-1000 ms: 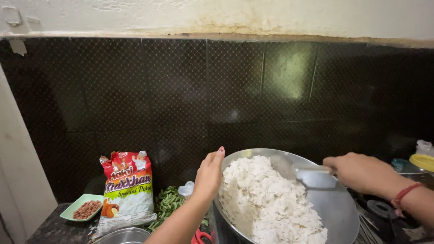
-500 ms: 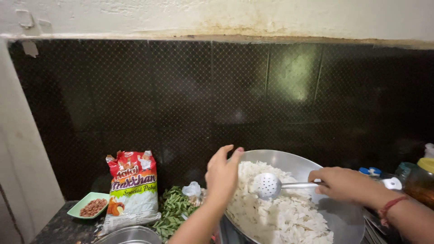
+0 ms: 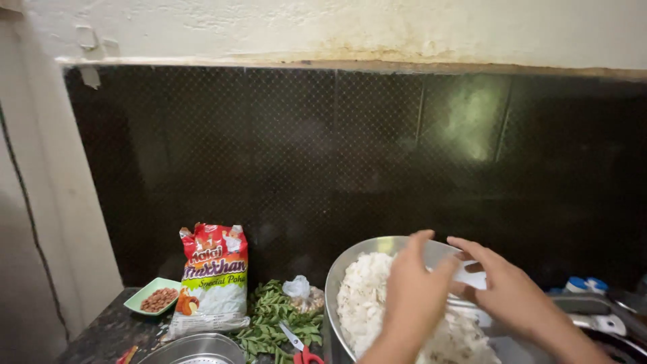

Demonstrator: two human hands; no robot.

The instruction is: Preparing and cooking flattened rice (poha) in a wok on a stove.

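Hovering over the white flakes point(image 3: 367, 296), both hands point(image 3: 414, 296) point(image 3: 512, 293) meet.

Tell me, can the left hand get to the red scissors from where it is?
Probably yes. The left hand hovers over the steel bowl of white flakes, and the red scissors lie just beside the bowl on the green leaves, with nothing between them.

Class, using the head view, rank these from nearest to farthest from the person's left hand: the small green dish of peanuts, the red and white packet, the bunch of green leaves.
From the left hand:
1. Green leaves, just to its left on the counter.
2. Red and white packet, further left, standing upright.
3. Green dish of peanuts, farthest left, near the wall.
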